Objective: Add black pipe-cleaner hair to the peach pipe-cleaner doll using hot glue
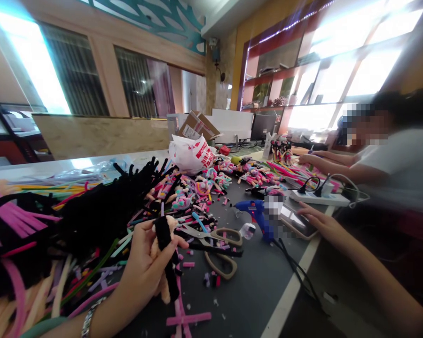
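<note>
My left hand (139, 277), low centre-left of the frame: fingers (146, 246) curled shut around a small pipe-cleaner figure (164, 239), tan chenille with black chenille wound along it. The figure sits against the palm side, its upper end showing above the fingertips and its black tail hanging below the hand. Metal bracelet (89, 320) on that wrist.

My right hand (324, 225), right of centre: open, fingers spread, tips at the edge of a phone (298, 221), holding nothing. Just left of it, a blue hot-glue gun (255, 217) lies on the grey counter (248, 293). Scissors with tan handles (215, 244) lie open among pink and green offcuts, between my hands.

Heap of black pipe cleaners (105, 213) at left. Power strip (319, 198) at right. Co-worker (384, 159) at upper right, hands (312, 160) working among pink pipe cleaners (285, 171).
</note>
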The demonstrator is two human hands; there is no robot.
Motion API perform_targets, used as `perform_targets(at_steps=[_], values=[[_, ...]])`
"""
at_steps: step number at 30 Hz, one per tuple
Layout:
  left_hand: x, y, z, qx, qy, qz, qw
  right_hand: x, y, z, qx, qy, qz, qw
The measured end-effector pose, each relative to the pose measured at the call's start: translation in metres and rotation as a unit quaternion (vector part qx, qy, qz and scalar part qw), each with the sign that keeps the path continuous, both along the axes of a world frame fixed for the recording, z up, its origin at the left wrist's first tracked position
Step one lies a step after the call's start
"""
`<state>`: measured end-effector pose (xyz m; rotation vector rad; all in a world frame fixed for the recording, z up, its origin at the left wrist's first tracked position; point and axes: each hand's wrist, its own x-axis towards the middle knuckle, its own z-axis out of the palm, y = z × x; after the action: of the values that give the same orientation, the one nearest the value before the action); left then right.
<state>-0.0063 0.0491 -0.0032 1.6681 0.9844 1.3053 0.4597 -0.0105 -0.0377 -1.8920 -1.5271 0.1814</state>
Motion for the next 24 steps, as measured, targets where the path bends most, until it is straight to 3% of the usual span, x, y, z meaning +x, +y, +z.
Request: perform_targets(at_steps=[6,15,24], values=[[-0.0022,0.0040,-0.0010,-0.003,0.011,-0.011,1.000,-0.0031,0.0037,0.0019,-0.016,0.051,0.026,0.998],[0.0031,0.0020,-0.0023,-0.011,-0.019,0.006,1.000,-0.0025,0.0000,-0.0017,0.019,0.174,0.012,0.984],[-0.0012,0.0082,-0.0074,0.009,-0.013,-0.020,1.000,0.0049,0.0008,-0.0053,0.013,0.193,0.028,0.981]])
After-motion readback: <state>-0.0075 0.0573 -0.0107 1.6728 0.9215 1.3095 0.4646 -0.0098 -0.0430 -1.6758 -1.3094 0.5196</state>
